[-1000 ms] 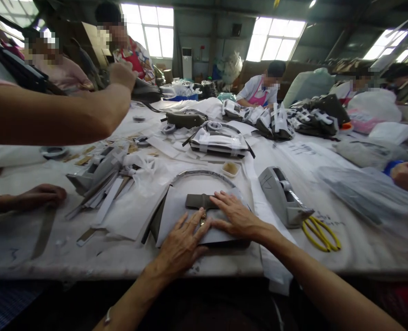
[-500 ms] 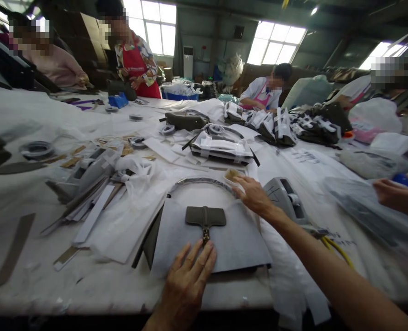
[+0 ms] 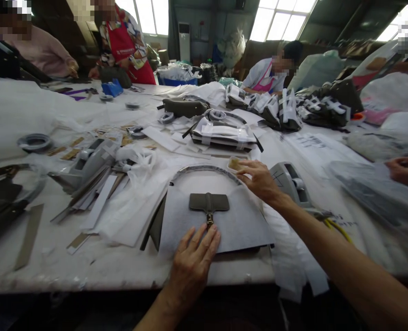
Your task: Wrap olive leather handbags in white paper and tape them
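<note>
A dark olive handbag [image 3: 158,224] lies in front of me with a pale grey sheet [image 3: 248,228] spread over its front. Its flap tab [image 3: 209,202] and small metal buckle [image 3: 209,219] show on top of the sheet. The wrapped handle [image 3: 204,168] arches away from me. My left hand [image 3: 194,257] lies flat on the sheet just below the buckle, fingers stretched out. Past the handle's right side, the outstretched fingers of my right hand [image 3: 259,179] touch a small white dish with a yellowish sponge [image 3: 235,163] in it. Nothing shows in their grip.
A grey tape dispenser [image 3: 291,184] stands right of my right hand. At left are another dispenser [image 3: 95,161], paper strips and a second bag [image 3: 4,202]. A partly wrapped bag [image 3: 224,135] lies ahead. Several people work around the table; a co-worker's hand [image 3: 405,170] is at right.
The view has shifted, and more of the bag at the left edge shows. My right fingers stay at the sponge dish; my left hand remains flat on the sheet.
</note>
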The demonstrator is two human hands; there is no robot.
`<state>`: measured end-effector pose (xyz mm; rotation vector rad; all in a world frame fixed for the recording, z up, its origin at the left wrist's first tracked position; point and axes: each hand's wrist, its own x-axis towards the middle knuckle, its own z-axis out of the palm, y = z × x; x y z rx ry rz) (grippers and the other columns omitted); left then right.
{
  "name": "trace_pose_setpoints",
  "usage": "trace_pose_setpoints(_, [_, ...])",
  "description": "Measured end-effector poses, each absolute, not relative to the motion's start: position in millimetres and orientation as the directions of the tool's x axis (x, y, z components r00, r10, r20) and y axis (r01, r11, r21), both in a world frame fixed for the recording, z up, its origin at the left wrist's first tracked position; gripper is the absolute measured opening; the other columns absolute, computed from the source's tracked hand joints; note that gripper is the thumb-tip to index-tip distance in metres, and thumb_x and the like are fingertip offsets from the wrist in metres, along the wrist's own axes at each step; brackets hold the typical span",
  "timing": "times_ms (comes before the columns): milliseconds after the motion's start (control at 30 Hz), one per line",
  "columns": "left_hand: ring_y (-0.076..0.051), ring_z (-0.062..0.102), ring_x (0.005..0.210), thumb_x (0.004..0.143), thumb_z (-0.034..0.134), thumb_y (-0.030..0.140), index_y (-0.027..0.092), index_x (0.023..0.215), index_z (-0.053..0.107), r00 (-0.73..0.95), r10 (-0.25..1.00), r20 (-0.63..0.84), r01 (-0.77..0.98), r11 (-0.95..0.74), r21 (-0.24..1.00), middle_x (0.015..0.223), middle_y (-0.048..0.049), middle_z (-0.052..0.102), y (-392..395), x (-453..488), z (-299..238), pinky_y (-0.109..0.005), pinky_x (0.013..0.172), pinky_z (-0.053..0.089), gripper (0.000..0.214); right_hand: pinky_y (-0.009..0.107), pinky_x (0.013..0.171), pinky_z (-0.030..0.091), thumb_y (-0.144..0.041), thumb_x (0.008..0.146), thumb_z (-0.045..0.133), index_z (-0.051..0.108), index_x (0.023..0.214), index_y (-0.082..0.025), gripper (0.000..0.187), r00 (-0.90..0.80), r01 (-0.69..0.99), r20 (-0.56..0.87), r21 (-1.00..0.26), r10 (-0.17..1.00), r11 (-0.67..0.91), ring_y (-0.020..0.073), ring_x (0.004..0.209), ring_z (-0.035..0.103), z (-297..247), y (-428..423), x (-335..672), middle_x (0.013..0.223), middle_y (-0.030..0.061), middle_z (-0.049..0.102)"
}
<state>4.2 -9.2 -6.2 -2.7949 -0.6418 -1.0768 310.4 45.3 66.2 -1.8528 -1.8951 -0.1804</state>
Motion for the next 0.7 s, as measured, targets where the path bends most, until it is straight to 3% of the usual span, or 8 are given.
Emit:
trace_pose_setpoints(133, [-0.022, 0.054, 0.129, 0.098, 0.036, 0.009, 0.017, 0.133, 0.059, 0.661, 0.338, 0.67, 0.427, -0.904, 0.034, 0.138, -0.004, 0.06, -10.2, 3.2, -6.1, -0.039, 0.115, 0.033, 0.043, 0.046, 0.104, 0.04, -0.031, 0.09, 0.066, 0.07, 0.08, -0.023, 0.013, -0.099, 0.903, 0.466, -0.329, 0.879, 0.276, 0.0217, 0.093, 0.067, 85.5, -4.3, 267.3, 0.093, 0.003, 0.073])
trace_pose_setpoints(200, [-0.021, 0.054, 0.129, 0.098, 0.036, 0.009, 0.017, 0.133, 0.06, 0.664, 0.32, 0.676, 0.438, -0.899, -0.005, 0.139, -0.0031, 0.06, -10.1, 2.4, -5.2, -0.038, 0.114, 0.034, 0.043, 0.045, 0.101, 0.041, -0.034, 0.088, 0.069, 0.066, 0.075, -0.023, 0.018, -0.121, 0.898, 0.453, -0.329, 0.883, 0.291, 0.0207, 0.084, 0.066, 90.3, -16.4, 251.4, 0.081, 0.0011, 0.07])
trace_pose_setpoints(300, [-0.021, 0.054, 0.129, 0.099, 0.034, 0.011, 0.017, 0.132, 0.06, 0.663, 0.288, 0.691, 0.451, -0.89, -0.062, 0.14, -0.0033, 0.059, -8.3, 0.3, -4.5, -0.037, 0.113, 0.037, 0.043, 0.038, 0.082, 0.048, -0.041, 0.087, 0.069, 0.056, 0.064, -0.022, 0.033, -0.065, 0.914, 0.431, -0.337, 0.9, 0.227, 0.0203, 0.073, 0.062, 96.5, -12.1, 238.8, 0.07, 0.0006, 0.064])
trace_pose_setpoints(367, [-0.02, 0.054, 0.129, 0.1, 0.033, 0.014, 0.017, 0.133, 0.06, 0.66, 0.252, 0.708, 0.448, -0.888, -0.101, 0.14, -0.0047, 0.058, -5.9, -1.3, -4.9, -0.037, 0.113, 0.039, 0.042, 0.033, 0.072, 0.047, -0.043, 0.089, 0.066, 0.055, 0.063, -0.022, 0.035, -0.042, 0.911, 0.395, -0.361, 0.918, 0.198, 0.0194, 0.07, 0.061, 101.1, 2.6, 235.1, 0.068, 0.0005, 0.063])
trace_pose_setpoints(500, [-0.018, 0.057, 0.126, 0.101, 0.036, 0.017, 0.018, 0.128, 0.064, 0.627, 0.173, 0.759, 0.453, -0.874, -0.175, 0.142, -0.0055, 0.057, 0.8, -1.5, -9.6, -0.033, 0.112, 0.042, 0.039, 0.032, 0.083, 0.046, -0.032, 0.09, 0.063, 0.067, 0.086, -0.024, 0.01, -0.147, 0.887, 0.337, -0.37, 0.93, 0.275, 0.0195, 0.086, 0.066, 107.8, 49.5, 234.3, 0.089, 0.001, 0.072])
trace_pose_setpoints(567, [-0.016, 0.061, 0.121, 0.101, 0.042, 0.018, 0.021, 0.121, 0.068, 0.588, 0.136, 0.798, 0.47, -0.86, -0.2, 0.138, -0.0025, 0.061, 3.6, 3.3, -16.9, -0.03, 0.11, 0.044, 0.033, 0.031, 0.083, 0.045, -0.029, 0.09, 0.061, 0.069, 0.088, -0.024, 0.009, -0.162, 0.91, 0.313, -0.319, 0.936, 0.264, 0.0198, 0.089, 0.066, 109.4, 79.9, 236.8, 0.091, 0.0017, 0.073])
trace_pose_setpoints(700, [-0.009, 0.07, 0.102, 0.096, 0.057, 0.022, 0.028, 0.1, 0.075, 0.386, 0.109, 0.916, 0.543, -0.829, -0.13, 0.117, 0.0076, 0.073, 8.3, 24.9, -45.5, -0.025, 0.109, 0.046, 0.019, 0.029, 0.068, 0.039, -0.033, 0.093, 0.055, 0.066, 0.085, -0.021, 0.018, -0.008, 0.987, 0.251, -0.152, 0.968, 0.047, 0.0208, 0.079, 0.065, 112.3, 147.8, 238.8, 0.085, 0.0046, 0.072])
